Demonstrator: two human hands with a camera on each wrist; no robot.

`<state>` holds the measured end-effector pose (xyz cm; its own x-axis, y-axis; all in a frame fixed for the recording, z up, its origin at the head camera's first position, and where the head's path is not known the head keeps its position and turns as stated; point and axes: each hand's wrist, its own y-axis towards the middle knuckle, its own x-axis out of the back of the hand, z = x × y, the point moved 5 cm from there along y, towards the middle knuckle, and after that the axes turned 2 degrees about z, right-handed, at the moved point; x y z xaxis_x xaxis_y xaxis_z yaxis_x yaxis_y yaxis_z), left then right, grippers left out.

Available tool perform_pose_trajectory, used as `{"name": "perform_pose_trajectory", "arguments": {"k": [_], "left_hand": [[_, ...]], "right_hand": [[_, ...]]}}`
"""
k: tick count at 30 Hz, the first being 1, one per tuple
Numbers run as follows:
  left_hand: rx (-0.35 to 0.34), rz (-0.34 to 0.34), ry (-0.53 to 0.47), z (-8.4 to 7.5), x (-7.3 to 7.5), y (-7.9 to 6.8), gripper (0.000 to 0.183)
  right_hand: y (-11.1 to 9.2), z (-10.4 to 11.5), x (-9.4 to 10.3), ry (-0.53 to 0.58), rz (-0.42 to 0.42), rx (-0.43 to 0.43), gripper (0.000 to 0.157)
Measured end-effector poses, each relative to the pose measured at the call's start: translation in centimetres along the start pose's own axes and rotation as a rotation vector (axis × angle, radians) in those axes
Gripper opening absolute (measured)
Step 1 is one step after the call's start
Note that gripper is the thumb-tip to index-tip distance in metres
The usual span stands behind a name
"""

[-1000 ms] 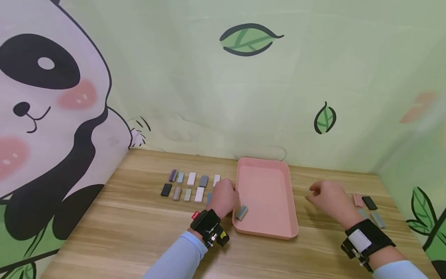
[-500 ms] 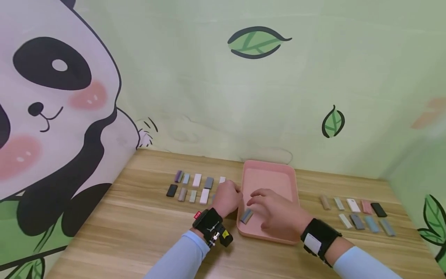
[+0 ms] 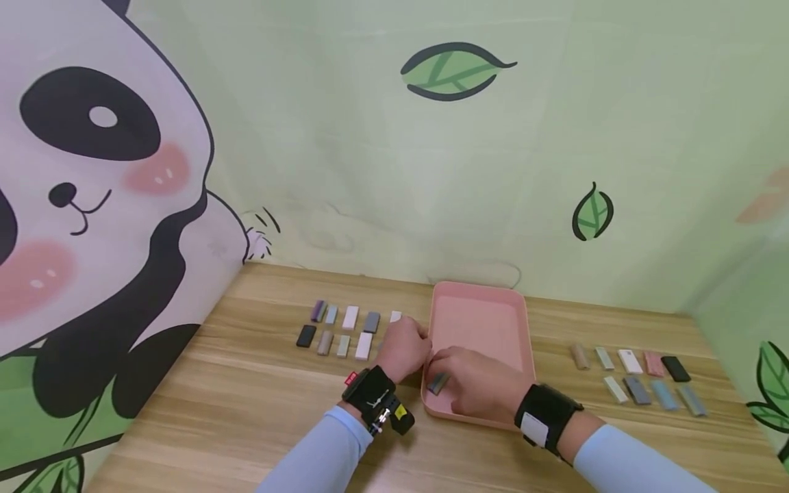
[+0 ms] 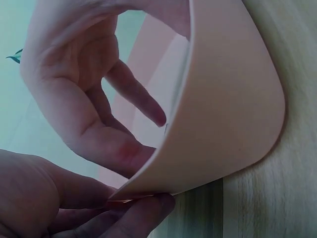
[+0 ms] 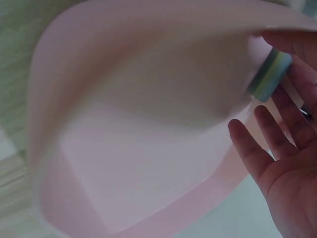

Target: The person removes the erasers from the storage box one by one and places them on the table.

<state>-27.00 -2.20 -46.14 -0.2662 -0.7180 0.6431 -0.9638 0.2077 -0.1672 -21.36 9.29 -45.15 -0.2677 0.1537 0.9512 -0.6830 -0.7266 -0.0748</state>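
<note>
In the head view my left hand (image 3: 403,348) is at the left side of a shallow pink tray (image 3: 479,318). Its thumb and fingers pinch the rim, plain in the left wrist view. My right hand (image 3: 482,378) reaches down inside the tray toward its left wall. A small block striped blue-green and yellow (image 5: 270,74) sits between the right thumb and forefinger, which reach its ends; the other fingers (image 5: 246,144) spread out straight. From above, the curved fingers partly cover this block.
Two rows of small blocks lie left of the tray, among them a black block (image 3: 306,335) and a white block (image 3: 364,346). Two more rows lie to the right, with a pink block (image 3: 654,363) and another black block (image 3: 676,368). A printed cloth wall (image 3: 345,171) stands behind.
My right hand has come leftward from the table right of the tray, into the tray and around the striped block. The left hand stays at the rim.
</note>
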Motion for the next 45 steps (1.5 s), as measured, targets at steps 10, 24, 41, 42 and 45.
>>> {"name": "perform_pose_trajectory", "arguments": {"k": [10,24,41,42,45], "left_hand": [[0.0,-0.001,-0.022,0.0,-0.1,0.0,0.036],[-0.014,-0.018,-0.012,0.2,-0.2,0.1,0.034],[-0.082,-0.078,0.044,-0.1,-0.1,-0.1,0.038],[-0.084,-0.081,0.049,-0.1,-0.1,-0.1,0.038],[-0.08,-0.082,0.057,-0.1,-0.1,0.0,0.037]], "right_hand": [[-0.2,0.2,-0.5,0.01,-0.039,0.011,0.036],[0.3,0.7,-0.8,-0.042,-0.057,0.028,0.027],[-0.6,0.4,-0.5,-0.043,-0.057,-0.013,0.011],[-0.8,0.2,-0.2,-0.018,-0.059,-0.037,0.01],[-1.7,-0.6,0.7,0.058,-0.06,-0.123,0.012]]}}
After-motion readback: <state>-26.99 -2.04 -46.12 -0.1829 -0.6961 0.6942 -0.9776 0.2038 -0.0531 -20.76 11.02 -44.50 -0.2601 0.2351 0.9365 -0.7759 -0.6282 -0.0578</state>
